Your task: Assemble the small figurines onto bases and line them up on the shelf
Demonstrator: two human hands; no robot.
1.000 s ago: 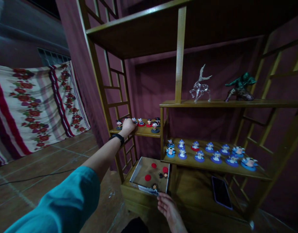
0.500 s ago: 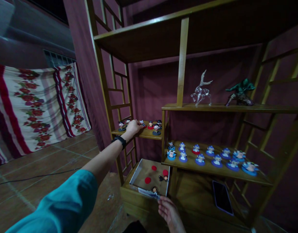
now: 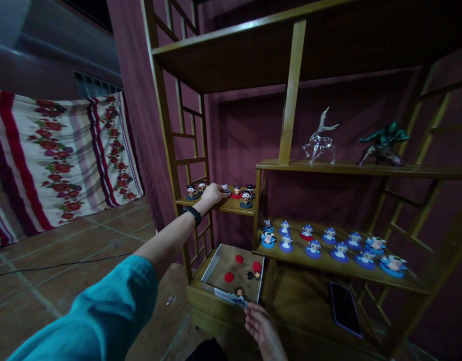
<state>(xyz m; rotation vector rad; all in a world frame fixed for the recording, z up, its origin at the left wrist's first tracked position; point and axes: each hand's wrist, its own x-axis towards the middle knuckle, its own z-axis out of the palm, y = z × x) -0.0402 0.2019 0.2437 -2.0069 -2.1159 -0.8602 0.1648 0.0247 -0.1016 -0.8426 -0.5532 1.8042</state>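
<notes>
My left hand (image 3: 213, 194) reaches to the small left shelf (image 3: 231, 205), its fingers closed at a little figurine (image 3: 226, 189) with a pale head. Part of that figurine is hidden by the fingers. Around it stand a black-based figurine (image 3: 191, 191) on the left, a red-based figurine (image 3: 237, 191) just right, and another black-based figurine (image 3: 246, 198) in front. Lower down, my right hand (image 3: 260, 323) pinches the near edge of a shallow cardboard box (image 3: 216, 271). Inside the box lie red discs (image 3: 229, 277) and dark-haired figurines (image 3: 239, 293).
Several purple-based figurines (image 3: 339, 250) line the right shelf (image 3: 309, 258). Above stand a clear glass deer (image 3: 319, 143) and a green crouching figure (image 3: 385, 143). A phone (image 3: 344, 308) lies on the lower board. A floral curtain (image 3: 58, 160) hangs at left; a cable (image 3: 65, 268) crosses the floor.
The view has shifted slightly, so the shelves sit a little further right. Both hands stay at nearly the same places, the left at the figurine and the right on the box edge.
</notes>
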